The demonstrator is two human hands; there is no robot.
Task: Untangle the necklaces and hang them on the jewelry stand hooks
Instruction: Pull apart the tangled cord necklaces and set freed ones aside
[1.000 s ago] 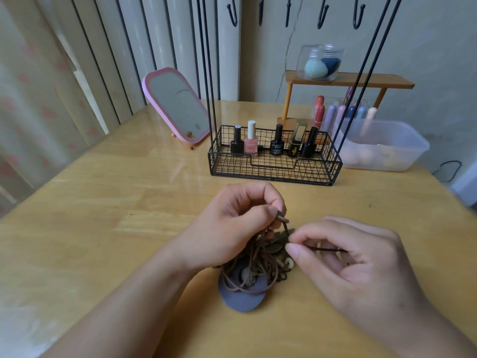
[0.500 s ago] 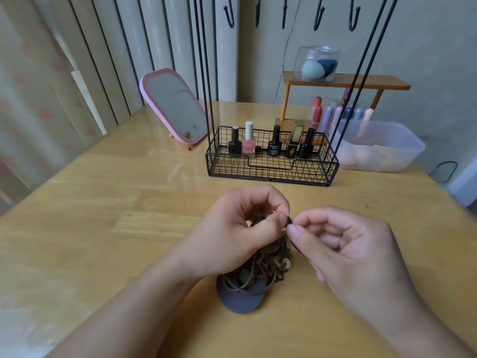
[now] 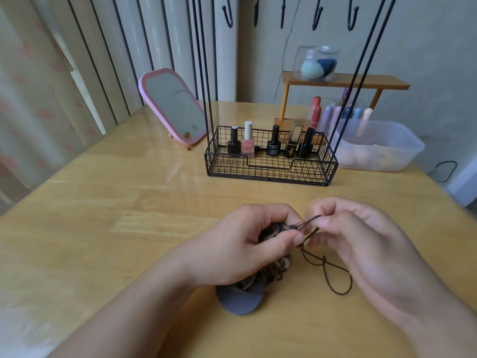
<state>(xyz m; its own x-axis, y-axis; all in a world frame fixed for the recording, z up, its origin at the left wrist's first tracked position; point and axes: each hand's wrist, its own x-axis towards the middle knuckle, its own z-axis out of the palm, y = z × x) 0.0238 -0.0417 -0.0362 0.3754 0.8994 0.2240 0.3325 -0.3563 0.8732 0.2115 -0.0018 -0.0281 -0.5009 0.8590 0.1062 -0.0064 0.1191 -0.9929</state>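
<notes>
I hold the tangle (image 3: 273, 259) of necklaces on the near side of the stand (image 3: 271, 161), well short of its basket and far below the hooks (image 3: 317, 19). My left hand (image 3: 247, 244) curls round the top of the tangle, thumb pressed against a dark cord (image 3: 307, 223). My right hand (image 3: 361, 241) pinches that same cord just beside the left thumb; the cord runs across, left to right, between the two. A freed loop (image 3: 335, 277) trails on the table (image 3: 129, 228) under my right hand. I judge the next pull goes rightward, away from the tangle
</notes>
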